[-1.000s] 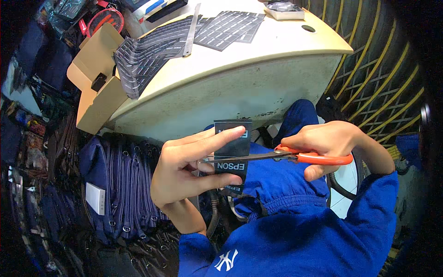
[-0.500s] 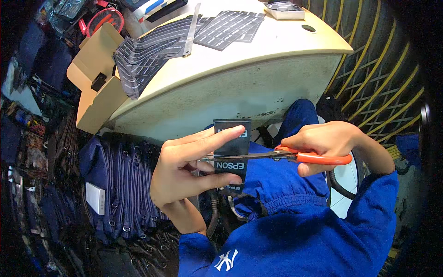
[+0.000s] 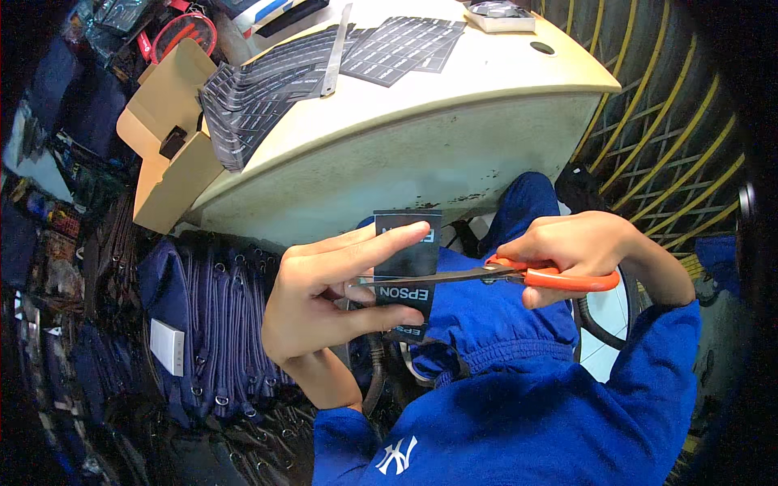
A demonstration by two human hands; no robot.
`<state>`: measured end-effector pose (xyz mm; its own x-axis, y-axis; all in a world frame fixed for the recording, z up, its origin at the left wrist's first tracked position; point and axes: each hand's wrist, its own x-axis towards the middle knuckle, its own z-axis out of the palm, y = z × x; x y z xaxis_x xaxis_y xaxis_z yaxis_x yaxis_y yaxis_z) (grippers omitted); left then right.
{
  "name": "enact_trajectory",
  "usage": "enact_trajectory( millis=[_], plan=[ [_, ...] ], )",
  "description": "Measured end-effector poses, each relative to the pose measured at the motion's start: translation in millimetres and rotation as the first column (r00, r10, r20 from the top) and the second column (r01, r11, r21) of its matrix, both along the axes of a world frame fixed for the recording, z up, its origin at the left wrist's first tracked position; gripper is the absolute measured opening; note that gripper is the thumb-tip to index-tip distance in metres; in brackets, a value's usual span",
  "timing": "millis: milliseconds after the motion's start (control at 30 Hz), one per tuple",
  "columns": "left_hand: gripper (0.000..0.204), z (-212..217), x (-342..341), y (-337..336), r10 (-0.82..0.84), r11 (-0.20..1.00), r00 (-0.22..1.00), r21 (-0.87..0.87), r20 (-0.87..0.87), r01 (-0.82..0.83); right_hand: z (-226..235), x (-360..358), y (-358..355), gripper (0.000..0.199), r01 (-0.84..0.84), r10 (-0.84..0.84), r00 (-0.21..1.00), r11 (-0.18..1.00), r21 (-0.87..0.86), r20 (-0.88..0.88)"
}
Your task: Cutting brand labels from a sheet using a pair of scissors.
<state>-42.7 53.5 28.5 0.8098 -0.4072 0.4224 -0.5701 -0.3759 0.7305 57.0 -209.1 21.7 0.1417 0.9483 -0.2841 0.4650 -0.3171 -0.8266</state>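
Observation:
My left hand (image 3: 316,296) grips a narrow black strip (image 3: 405,257) with pale printing, its index finger and thumb lying along the strip's face. Orange-handled scissors (image 3: 478,274) are in my right hand (image 3: 571,251), fingers wrapped round the handles. The long metal blades reach leftward across the strip, between the left thumb and index finger. Whether the blades have cut into the strip, I cannot tell. Both hands are above my lap, in front of the table.
A pale table (image 3: 486,77) carries black printed sheets (image 3: 397,50), a metal ruler (image 3: 336,53) and a small box (image 3: 500,18). An open cardboard box (image 3: 174,174) stands at its left. Dark blue bags with straps (image 3: 231,332) pile up on the left, a white box (image 3: 167,347) on them.
Almost nothing differs. The black strip's lower end hangs slightly lower and more to the left, and the scissors have barely shifted.

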Motion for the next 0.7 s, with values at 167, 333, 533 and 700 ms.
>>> enact_trajectory(
  millis=[167,333,533,700],
  plan=[
    [0.069,3.2,-0.8,0.2,0.015,0.999,0.997,0.044,-0.071,-0.012,-3.4,3.2,-2.8,0.055,-0.017,0.017,1.000,1.000,0.001,0.004],
    [0.070,3.1,-3.5,1.9,0.022,0.999,0.997,0.029,-0.075,-0.019,-1.2,1.5,-0.3,0.058,-0.029,0.029,1.000,0.999,-0.019,-0.010],
    [0.071,-1.3,-1.0,0.1,0.020,1.000,0.999,0.018,-0.049,-0.019,-1.1,0.3,-2.3,0.058,-0.021,0.020,1.000,0.999,-0.037,-0.006],
    [0.072,-0.2,-1.6,1.9,0.023,0.999,0.999,0.024,-0.043,-0.021,2.4,-4.7,-1.1,0.051,0.037,-0.038,0.998,0.999,-0.015,-0.046]
  ],
)
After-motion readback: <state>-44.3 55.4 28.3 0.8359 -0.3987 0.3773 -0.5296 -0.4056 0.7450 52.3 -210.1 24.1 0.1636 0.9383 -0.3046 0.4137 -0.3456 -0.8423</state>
